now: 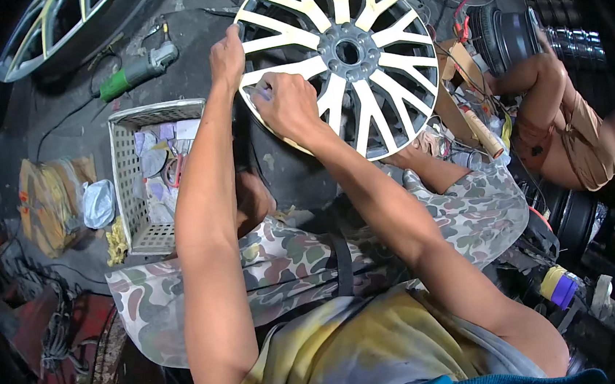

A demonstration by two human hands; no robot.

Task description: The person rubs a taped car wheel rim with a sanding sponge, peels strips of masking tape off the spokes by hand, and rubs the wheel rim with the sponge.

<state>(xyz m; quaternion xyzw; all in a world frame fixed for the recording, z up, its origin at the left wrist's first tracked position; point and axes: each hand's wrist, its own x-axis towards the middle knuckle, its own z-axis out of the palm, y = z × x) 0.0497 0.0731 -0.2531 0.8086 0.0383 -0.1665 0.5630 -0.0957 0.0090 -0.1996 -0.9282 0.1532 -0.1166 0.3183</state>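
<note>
A multi-spoke car wheel rim (349, 53) with cream-white spoke faces and a dark grey hub is tilted up in front of me. My left hand (227, 58) is closed on the rim's left edge. Lower down on the same side, my right hand (289, 106) presses a small purple-grey piece of sandpaper (264, 92) against the outer lip and a spoke end. The fingers cover most of that piece. Left of my forearm stands a white plastic basket (125, 182) holding purple and pale sheets and a pair of red-handled scissors, partly visible.
A green angle grinder (122, 80) lies on the dark floor, its cord trailing left. Another wheel rim (52, 31) is at the upper left. A plastic bag (98, 204) sits by the basket. At right, another person (561, 122) sits beside a black wheel (513, 38).
</note>
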